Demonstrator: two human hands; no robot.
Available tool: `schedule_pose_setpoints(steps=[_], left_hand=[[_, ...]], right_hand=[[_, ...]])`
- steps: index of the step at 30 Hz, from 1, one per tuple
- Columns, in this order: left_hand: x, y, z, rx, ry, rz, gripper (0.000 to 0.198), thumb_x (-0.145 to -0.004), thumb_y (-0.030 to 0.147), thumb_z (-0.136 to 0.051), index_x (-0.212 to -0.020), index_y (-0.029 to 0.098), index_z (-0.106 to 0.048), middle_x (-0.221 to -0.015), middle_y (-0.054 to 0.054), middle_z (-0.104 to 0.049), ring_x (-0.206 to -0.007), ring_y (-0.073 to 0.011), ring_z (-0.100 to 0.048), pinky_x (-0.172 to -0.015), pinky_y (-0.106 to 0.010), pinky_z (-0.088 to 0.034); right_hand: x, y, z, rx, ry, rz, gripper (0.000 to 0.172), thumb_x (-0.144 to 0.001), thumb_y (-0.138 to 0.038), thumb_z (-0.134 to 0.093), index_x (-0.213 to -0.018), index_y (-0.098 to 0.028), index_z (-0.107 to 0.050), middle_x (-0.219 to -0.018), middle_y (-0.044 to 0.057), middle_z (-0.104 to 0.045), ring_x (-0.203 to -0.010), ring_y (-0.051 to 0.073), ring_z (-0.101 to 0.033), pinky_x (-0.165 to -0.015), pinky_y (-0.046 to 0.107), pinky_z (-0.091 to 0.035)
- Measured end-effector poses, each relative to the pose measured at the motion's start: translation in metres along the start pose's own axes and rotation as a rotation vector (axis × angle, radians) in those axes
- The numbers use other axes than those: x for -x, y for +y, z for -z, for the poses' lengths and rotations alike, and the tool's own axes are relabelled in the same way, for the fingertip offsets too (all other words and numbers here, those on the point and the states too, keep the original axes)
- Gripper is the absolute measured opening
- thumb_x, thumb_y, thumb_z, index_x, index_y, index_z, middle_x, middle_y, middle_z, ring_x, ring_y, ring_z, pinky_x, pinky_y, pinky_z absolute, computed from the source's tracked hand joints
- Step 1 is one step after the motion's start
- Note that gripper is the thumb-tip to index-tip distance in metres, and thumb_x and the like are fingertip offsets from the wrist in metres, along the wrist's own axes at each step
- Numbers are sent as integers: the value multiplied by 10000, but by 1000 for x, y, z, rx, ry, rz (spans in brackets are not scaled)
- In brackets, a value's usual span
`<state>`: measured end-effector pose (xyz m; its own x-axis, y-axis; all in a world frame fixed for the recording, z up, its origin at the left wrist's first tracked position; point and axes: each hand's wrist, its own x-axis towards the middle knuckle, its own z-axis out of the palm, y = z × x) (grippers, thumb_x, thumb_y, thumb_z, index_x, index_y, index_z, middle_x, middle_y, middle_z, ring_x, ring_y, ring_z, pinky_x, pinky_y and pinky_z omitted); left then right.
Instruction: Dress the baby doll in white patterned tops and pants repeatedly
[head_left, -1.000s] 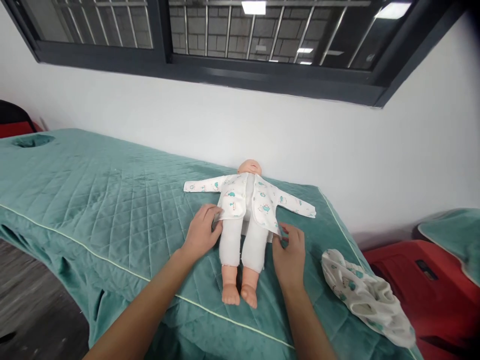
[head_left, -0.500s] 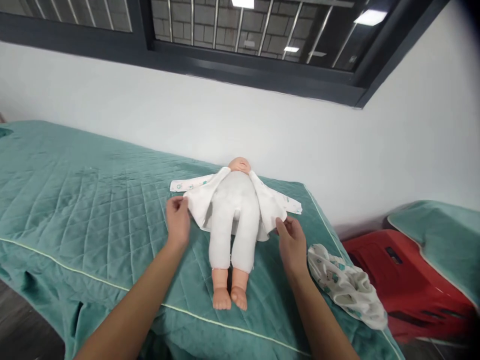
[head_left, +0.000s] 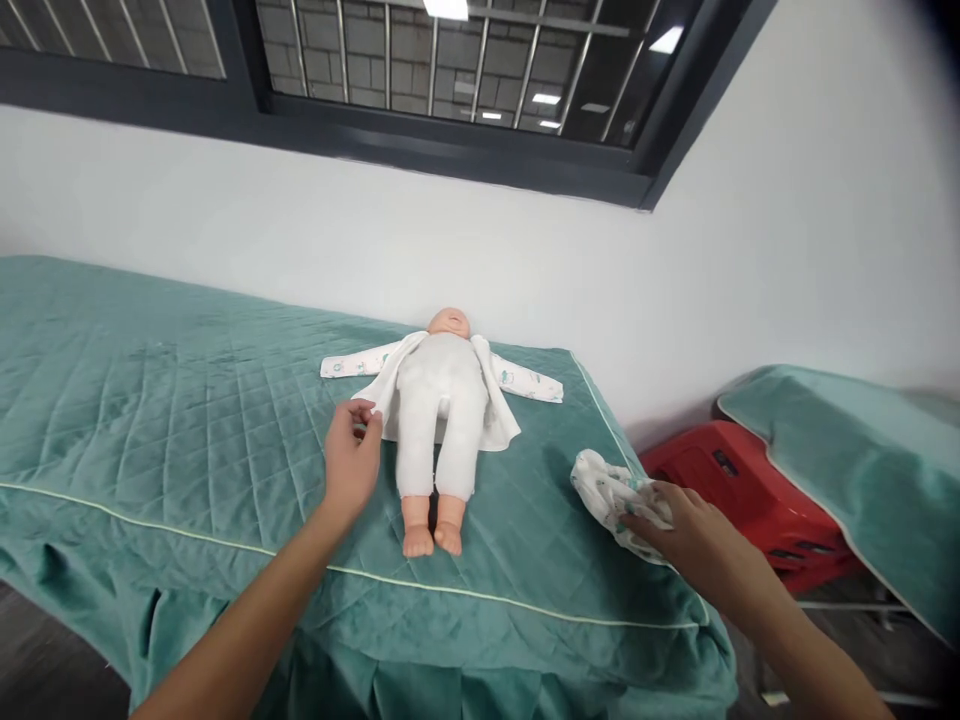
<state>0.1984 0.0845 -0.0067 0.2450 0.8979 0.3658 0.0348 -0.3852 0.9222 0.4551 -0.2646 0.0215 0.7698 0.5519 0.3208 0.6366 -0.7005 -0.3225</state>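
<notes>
Bundled garment (head_left: 598,483): was gripped by the right hand (head_left: 688,532), near the right edge of the green bed (head_left: 217,450).
Left hand (head_left: 354,455): was placed at the flap of the white jacket (head_left: 498,420); whether cloth was pinched could not be told.
Doll (head_left: 441,385): was laid face-up over the opened jacket, feet toward the near edge.

Bare left forearm (head_left: 270,600), bare right forearm (head_left: 784,640), tapering

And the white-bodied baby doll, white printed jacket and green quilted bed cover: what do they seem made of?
Baby doll: fuzzy matte fabric body; smooth feet, perhaps vinyl, with moulded toes.
Printed jacket: thin matte cloth, possibly cotton, folding softly.
Bed cover: velvety fabric, perhaps synthetic, with stitched diamonds and sheen.
</notes>
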Motion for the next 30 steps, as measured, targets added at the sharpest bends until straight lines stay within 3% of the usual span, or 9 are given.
schedule_pose_setpoints(steps=[3, 7, 10, 14, 17, 21, 24, 26, 30], left_hand=[[16, 25, -3, -21, -145, -50, 128, -895, 315, -528, -932, 210, -591, -920, -21, -637, -868, -176, -598, -750, -287, -486], [38, 66, -16, 24, -557, -101, 185, -900, 321, -527, -1012, 217, -631, -1021, -39, -683, -950, -189, -633, -820, -298, -507], [46, 91, -20, 73, -847, -59, 331, -884, 404, -578, -1161, 225, -605, -1181, -67, -655, -984, -206, -645, -835, -312, -526], [45, 107, -6, 164, -1080, 39, 447, -844, 509, -624, -1175, 209, -604, -987, -59, -698, -820, -209, -665, -665, -289, -542], [42, 111, 6, 178, -1078, 43, 446, -827, 512, -647, -1155, 210, -630, -929, -45, -702, -758, -200, -653, -600, -273, -524], [29, 123, 19, 195, -966, 2, 376, -872, 485, -592, -1094, 192, -668, -928, -45, -702, -790, -198, -650, -663, -284, -537], [9, 148, 34, 141, -926, -76, 361, -861, 485, -609, -1030, 175, -688, -866, -42, -697, -750, -190, -648, -633, -273, -528], [-4, 173, 47, 131, -865, -152, 346, -853, 483, -626, -964, 162, -695, -851, -40, -686, -746, -176, -644, -632, -256, -518], [-20, 222, 67, 124, -826, -243, 345, -858, 483, -628, -835, 144, -684, -777, -31, -647, -701, -145, -623, -584, -213, -483]], right_hand=[[4, -7, 1, -22, -167, 137, 262, -745, -456, -680, -880, -233, -649, -895, 85, -688, -805, 284, -654, -726, 407, -503], [15, -62, 14, -80, -158, 449, 116, -855, -303, -615, -956, -248, -620, -1005, 74, -664, -905, 250, -628, -771, 387, -516], [26, -109, 28, -61, -3, 777, 158, -883, -217, -592, -1034, -259, -615, -1069, 75, -676, -994, 254, -616, -851, 429, -506], [35, -147, 28, -7, 265, 979, 208, -873, -111, -557, -987, -275, -619, -1198, 63, -677, -1125, 255, -603, -950, 494, -482], [39, -163, 17, -41, 272, 957, 207, -862, -93, -546, -973, -261, -593, -1407, 82, -556, -1316, 275, -487, -1064, 554, -416], [37, -184, 19, -136, 83, 962, 191, -874, -268, -647, -1036, -235, -550, -1532, 136, -394, -1413, 318, -368, -1141, 603, -325], [27, -209, 42, -290, 61, 943, 481, -843, -450, -699, -1225, -251, -485, -1539, 143, -362, -1421, 324, -349, -1120, 573, -377], [14, -228, 62, -363, 122, 927, 588, -860, -459, -679, -1351, -284, -407, -1542, 124, -354, -1428, 317, -339, -1121, 569, -376], [-20, -266, 99, -437, 180, 968, 551, -869, -447, -677, -1348, -298, -450, -1449, 81, -473, -1355, 304, -435, -1096, 541, -405]])
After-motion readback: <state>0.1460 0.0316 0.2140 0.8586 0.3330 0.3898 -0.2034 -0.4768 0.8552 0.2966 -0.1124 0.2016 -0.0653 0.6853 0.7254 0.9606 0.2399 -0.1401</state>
